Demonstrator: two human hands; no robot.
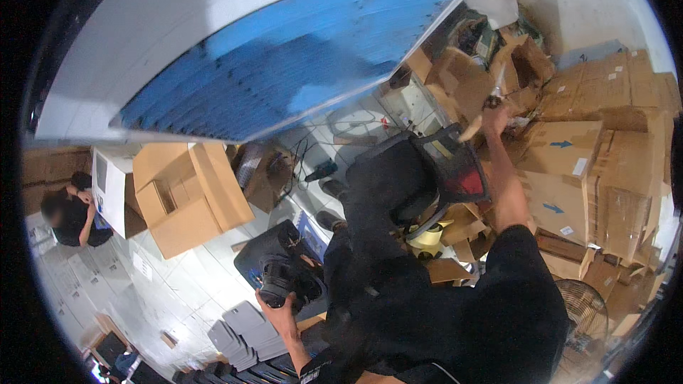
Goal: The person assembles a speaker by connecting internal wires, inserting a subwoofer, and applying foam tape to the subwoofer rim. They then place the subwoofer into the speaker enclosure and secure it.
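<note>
Low and left of centre, my left hand (282,315) is closed around the edge of a black, round, lens-like object (274,284). That object is over a dark padded surface (252,259) beside my leg; what it is exactly I cannot make out. My right arm stretches out to the upper right. There my right hand (496,121) has its fingers curled around a small dark item, with a pale tan curved piece (470,129) beside it. Open cardboard boxes (462,82) lie just past that hand. The item's kind is too small to tell.
A blue slatted panel (284,64) in a white frame stands ahead. Stacked cartons (562,146) fill the right side, near a fan (581,306). A dark chair (398,163) stands ahead; an open carton (186,195) is to the left, with another person (78,213) beyond.
</note>
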